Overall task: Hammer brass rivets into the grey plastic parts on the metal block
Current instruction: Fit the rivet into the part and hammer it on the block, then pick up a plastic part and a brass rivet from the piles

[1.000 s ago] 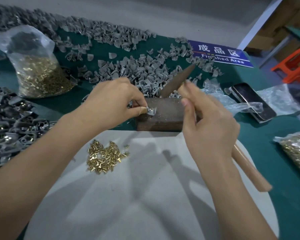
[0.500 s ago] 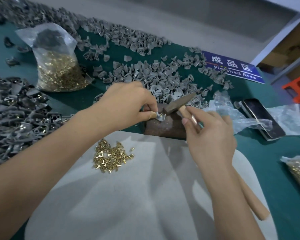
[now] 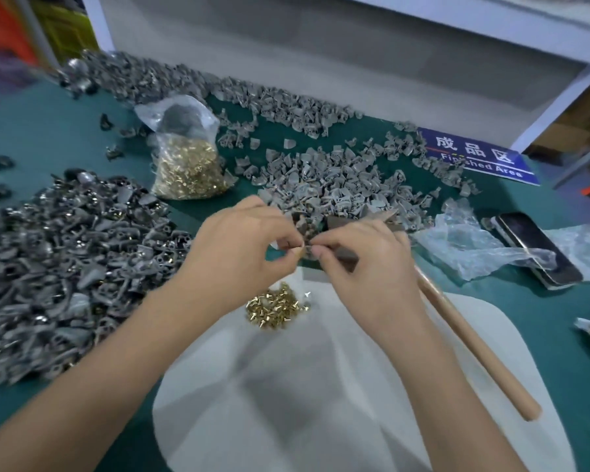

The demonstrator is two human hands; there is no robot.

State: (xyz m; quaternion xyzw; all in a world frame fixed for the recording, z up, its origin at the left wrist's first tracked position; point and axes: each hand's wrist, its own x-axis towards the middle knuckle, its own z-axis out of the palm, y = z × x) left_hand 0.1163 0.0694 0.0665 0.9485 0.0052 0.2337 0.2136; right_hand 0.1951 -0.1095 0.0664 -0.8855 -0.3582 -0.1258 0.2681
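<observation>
Head view: since half a second ago the hammer head has come off the metal block (image 3: 346, 257), and both hands now meet over it. The left hand (image 3: 239, 247) and right hand (image 3: 365, 267) pinch a small grey plastic part (image 3: 308, 248) between their fingers, while the right also keeps the smooth wooden hammer handle (image 3: 474, 349) tucked under its palm. The block is dull, brown and mostly hidden. Shiny brass rivets (image 3: 276, 306) lie heaped on the white mat (image 3: 321, 420), near the left wrist. Matte grey parts (image 3: 338, 185) litter the green desk (image 3: 559, 301).
</observation>
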